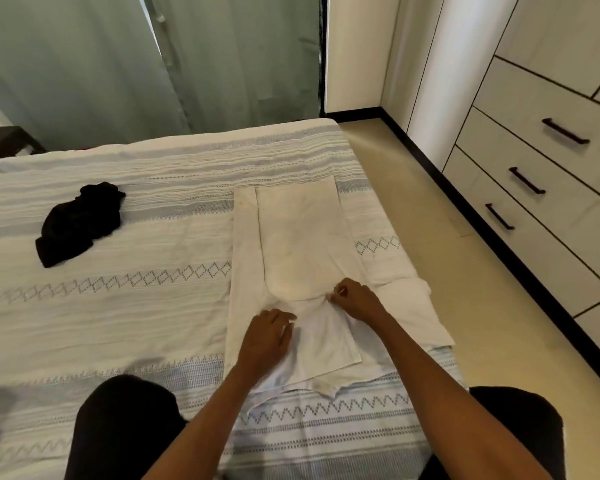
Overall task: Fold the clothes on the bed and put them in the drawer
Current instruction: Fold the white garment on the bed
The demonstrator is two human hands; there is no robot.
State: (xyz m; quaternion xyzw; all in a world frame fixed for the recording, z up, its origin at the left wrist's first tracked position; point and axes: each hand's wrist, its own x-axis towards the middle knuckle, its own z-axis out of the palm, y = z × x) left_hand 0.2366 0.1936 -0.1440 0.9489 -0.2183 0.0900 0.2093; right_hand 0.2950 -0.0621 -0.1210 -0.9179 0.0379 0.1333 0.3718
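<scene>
Here, left hand (pixel 269 336) flat on white garment (pixel 291 244) — right hand (pixel 355 299) fingers seemingly pinching its fold.

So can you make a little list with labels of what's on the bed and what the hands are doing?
white garment: lies flat on the bed, partly folded
black garment: crumpled, lying apart to the left
left hand: rests flat on the white garment
right hand: pinches a fold of the white garment
bed: patterned white cover
drawers: at right, all closed
</scene>
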